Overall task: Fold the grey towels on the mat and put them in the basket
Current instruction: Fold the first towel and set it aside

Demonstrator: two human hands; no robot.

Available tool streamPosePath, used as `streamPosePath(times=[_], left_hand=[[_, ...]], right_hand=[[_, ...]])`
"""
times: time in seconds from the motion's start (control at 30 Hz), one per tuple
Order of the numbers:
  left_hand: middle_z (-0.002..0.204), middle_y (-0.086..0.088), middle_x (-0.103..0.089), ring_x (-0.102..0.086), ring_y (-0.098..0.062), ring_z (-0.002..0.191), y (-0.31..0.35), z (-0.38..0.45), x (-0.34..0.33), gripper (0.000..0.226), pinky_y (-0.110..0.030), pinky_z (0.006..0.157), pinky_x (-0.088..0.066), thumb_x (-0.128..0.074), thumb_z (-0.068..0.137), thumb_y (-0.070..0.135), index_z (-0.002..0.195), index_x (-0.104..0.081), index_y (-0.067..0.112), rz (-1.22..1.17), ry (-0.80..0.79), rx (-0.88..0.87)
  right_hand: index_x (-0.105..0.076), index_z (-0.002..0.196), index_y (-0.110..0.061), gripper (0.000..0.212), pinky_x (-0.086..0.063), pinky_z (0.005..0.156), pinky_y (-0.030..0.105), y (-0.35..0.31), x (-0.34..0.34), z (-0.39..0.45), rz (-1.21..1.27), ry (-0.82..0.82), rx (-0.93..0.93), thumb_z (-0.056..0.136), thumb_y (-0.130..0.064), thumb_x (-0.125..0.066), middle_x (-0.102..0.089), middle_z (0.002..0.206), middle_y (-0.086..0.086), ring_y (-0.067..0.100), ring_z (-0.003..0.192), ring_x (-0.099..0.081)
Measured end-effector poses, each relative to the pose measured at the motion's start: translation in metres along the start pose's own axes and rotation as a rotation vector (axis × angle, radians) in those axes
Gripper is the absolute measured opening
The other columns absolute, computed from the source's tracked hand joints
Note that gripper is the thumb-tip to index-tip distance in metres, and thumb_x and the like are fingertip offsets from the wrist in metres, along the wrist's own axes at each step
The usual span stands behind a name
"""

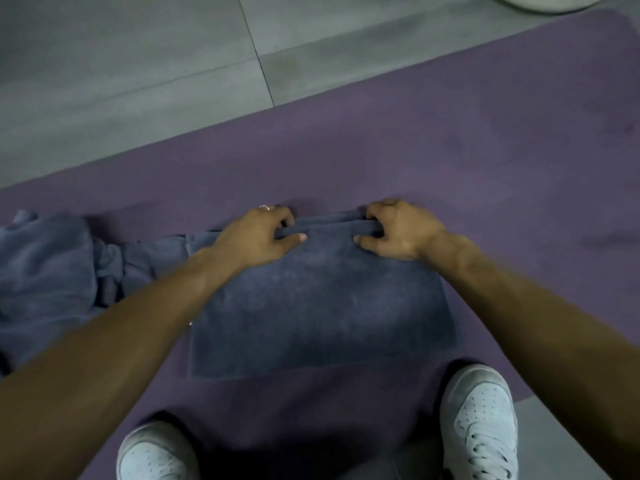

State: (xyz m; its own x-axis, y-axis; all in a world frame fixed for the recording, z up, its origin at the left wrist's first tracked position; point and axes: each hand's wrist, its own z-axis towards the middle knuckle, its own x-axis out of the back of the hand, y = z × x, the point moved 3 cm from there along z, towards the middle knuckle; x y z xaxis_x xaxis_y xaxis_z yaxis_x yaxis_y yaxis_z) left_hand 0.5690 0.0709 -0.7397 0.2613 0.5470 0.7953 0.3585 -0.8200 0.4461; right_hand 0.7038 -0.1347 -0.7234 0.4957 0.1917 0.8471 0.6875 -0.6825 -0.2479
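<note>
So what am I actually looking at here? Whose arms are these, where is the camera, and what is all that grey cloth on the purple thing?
There is no machine here: a person is working with bare hands, and the one camera sits on their head, looking forward and down. That is why both forearms reach in from the bottom, and why you see their white shoes. The purple sheet is a mat on a tiled floor. On it lies a flat grey towel. The left hand and right hand each grip its far edge, fingers curled round the cloth. To the left is a crumpled pile of more grey towels. The pale curved object at the top edge is too cropped to identify.
</note>
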Motion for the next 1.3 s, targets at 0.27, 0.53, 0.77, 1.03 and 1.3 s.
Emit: streamPosePath(times=[0.27,0.53,0.77,1.03,1.3], left_hand=[[0.094,-0.005,-0.060,-0.058,-0.028,0.088,0.009,0.001,-0.022,0.018,-0.035,0.075,-0.046,-0.055,0.089,0.031,0.093,-0.058,0.013,0.071,0.311,0.114],[0.101,-0.005,-0.059,-0.058,-0.025,0.093,0.062,0.025,-0.036,0.026,-0.034,0.075,-0.046,-0.055,0.093,0.037,0.104,-0.059,0.014,0.011,0.213,-0.014],[0.092,-0.007,-0.064,-0.059,-0.029,0.089,0.068,0.022,-0.048,0.019,-0.040,0.081,-0.045,-0.056,0.091,0.030,0.097,-0.061,0.013,0.002,0.430,0.072],[0.110,-0.012,-0.059,-0.054,-0.034,0.097,0.084,0.028,-0.060,0.021,-0.044,0.087,-0.038,-0.054,0.091,0.019,0.110,-0.062,0.013,0.179,0.487,-0.005],[0.158,-0.014,-0.020,-0.019,-0.032,0.146,0.079,0.015,-0.099,0.063,-0.046,0.120,-0.011,-0.029,0.098,0.045,0.150,-0.027,0.012,0.286,0.314,-0.107]], right_hand=[[-0.052,0.123,-0.014,0.040,-0.047,0.085,0.040,0.034,-0.009,-0.004,0.075,0.155,-0.149,0.095,-0.043,-0.050,-0.057,0.121,0.013,0.036,0.108,-0.056],[-0.066,0.093,-0.017,0.017,-0.049,0.069,0.026,0.054,-0.015,-0.015,0.645,0.281,-0.475,0.078,-0.025,-0.068,-0.066,0.089,0.003,0.018,0.079,-0.061],[-0.067,0.099,-0.011,0.018,-0.048,0.073,0.023,0.066,-0.019,-0.022,0.651,0.448,-0.487,0.085,-0.022,-0.065,-0.069,0.088,0.006,0.020,0.084,-0.062],[-0.058,0.115,-0.008,0.029,-0.050,0.086,0.041,0.069,-0.020,-0.026,0.426,0.511,-0.327,0.088,-0.019,-0.061,-0.057,0.113,0.013,0.032,0.101,-0.057],[-0.032,0.147,-0.003,0.063,-0.026,0.116,0.048,0.045,-0.070,-0.044,-0.156,0.288,0.123,0.098,-0.041,-0.028,-0.030,0.155,0.014,0.029,0.145,-0.026]])
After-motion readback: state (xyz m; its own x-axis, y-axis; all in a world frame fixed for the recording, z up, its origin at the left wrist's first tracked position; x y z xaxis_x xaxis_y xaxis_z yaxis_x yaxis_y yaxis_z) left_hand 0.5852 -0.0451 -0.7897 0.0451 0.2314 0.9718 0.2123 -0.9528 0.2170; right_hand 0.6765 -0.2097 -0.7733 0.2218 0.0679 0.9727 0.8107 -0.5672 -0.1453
